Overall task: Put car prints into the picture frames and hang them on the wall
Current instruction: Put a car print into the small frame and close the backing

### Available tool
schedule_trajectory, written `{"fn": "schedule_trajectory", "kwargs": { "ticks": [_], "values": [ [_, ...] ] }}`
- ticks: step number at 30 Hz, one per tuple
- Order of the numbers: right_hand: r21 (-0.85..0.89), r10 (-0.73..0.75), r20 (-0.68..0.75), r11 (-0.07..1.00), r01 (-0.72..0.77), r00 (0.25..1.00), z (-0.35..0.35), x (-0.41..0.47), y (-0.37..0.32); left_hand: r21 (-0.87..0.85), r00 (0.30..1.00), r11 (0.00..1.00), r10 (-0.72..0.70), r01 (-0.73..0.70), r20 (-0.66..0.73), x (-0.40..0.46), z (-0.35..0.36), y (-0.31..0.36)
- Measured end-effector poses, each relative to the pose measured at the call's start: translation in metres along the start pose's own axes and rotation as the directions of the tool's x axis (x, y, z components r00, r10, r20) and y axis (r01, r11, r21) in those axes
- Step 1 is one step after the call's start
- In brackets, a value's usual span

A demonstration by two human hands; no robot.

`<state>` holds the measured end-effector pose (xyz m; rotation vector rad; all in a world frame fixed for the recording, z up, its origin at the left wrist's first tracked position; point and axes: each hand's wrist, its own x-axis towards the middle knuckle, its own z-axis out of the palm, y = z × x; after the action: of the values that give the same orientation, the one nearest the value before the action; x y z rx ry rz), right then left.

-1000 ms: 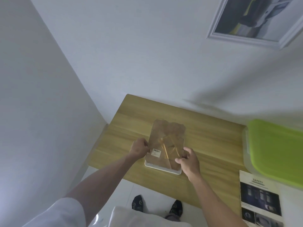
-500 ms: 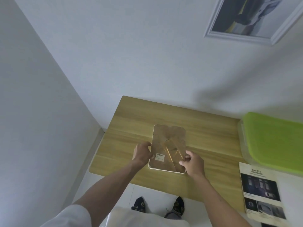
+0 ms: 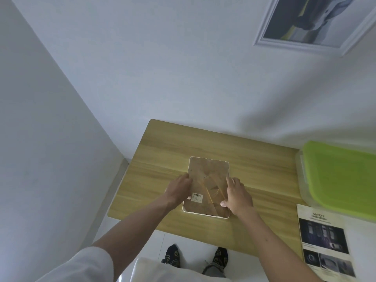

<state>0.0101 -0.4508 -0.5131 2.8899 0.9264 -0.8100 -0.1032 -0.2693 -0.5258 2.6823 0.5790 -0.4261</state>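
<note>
Only one view here, the head cam. A white picture frame [image 3: 207,187] lies face down at centre frame on the wooden table [image 3: 264,169], brown backing board up. The left hand [image 3: 179,190] presses on its left edge, fingers loosely curled; the right hand [image 3: 237,195] rests on the right edge, fingers spread. Neither is lifting it.

One framed car picture [image 3: 313,19] already hangs on the wall, upper right. A car print [image 3: 325,241] sits lower right beside a green-lidded box [image 3: 339,176]. I'd guess this frame isn't hung yet, with more still to do.
</note>
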Motion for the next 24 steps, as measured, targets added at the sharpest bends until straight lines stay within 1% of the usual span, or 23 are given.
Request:
{"fn": "schedule_trajectory", "kwargs": {
  "ticks": [1,3,6,8,11,14,18,20,24],
  "values": [
    [-0.084,-0.047,0.034,0.995,0.050,0.998,-0.005,0.008,0.001,0.062,0.999,0.997,0.035,-0.035,-0.004,0.007,-0.003,0.001],
    [-0.207,-0.109,0.121,0.969,0.132,0.987,-0.014,0.024,0.000,0.145,0.996,0.986,0.072,-0.080,0.058,0.023,-0.008,0.001],
    [-0.286,-0.177,0.216,0.929,0.236,0.960,-0.019,0.045,-0.001,0.181,0.975,0.976,0.081,-0.119,0.206,0.045,-0.015,0.000],
    [-0.284,-0.197,0.261,0.920,0.271,0.945,-0.020,0.053,-0.001,0.210,0.958,0.965,0.100,-0.160,0.269,0.055,-0.014,-0.002],
    [-0.230,-0.227,0.294,0.926,0.299,0.929,-0.022,0.057,0.000,0.227,0.946,0.955,0.119,-0.192,0.300,0.063,-0.014,-0.004],
    [-0.189,-0.257,0.292,0.929,0.319,0.921,-0.021,0.060,0.004,0.198,0.943,0.960,0.133,-0.199,0.304,0.064,-0.016,-0.007],
    [-0.207,-0.254,0.292,0.925,0.320,0.922,-0.017,0.062,0.004,0.179,0.936,0.961,0.146,-0.212,0.321,0.064,-0.013,-0.012],
    [-0.206,-0.241,0.291,0.929,0.306,0.926,-0.017,0.063,0.003,0.174,0.937,0.964,0.139,-0.202,0.321,0.064,-0.013,-0.013],
    [-0.175,-0.202,0.268,0.951,0.254,0.942,-0.016,0.060,0.002,0.142,0.954,0.976,0.121,-0.165,0.276,0.060,-0.011,-0.014]
  ]
}}
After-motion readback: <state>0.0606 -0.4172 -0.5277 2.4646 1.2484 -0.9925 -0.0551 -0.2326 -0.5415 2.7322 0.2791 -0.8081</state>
